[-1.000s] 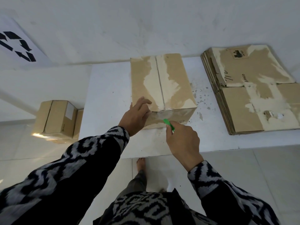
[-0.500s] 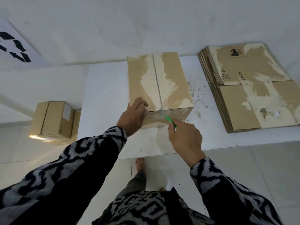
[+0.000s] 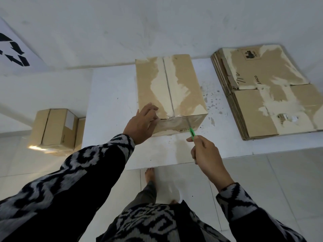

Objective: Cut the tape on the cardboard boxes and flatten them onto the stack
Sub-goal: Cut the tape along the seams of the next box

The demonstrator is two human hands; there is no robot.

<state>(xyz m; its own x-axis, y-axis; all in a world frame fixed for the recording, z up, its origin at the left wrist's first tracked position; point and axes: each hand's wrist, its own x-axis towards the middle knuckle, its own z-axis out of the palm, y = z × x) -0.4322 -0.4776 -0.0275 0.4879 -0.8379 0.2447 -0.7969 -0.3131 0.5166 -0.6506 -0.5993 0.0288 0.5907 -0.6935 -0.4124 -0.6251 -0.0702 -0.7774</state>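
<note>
Rightward along the box point(image 3: 170, 88) edge slid the green cutter point(image 3: 191, 131), right hand point(image 3: 205, 154) gripping it, left hand point(image 3: 141, 123) pressing the corner

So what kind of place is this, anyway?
Probably a recycling or packing corner indoors, though I can't be sure. A recycling symbol sign hangs on the wall, a stack of flattened boxes lies on the white table, and spare boxes wait on the tiled floor.
</note>
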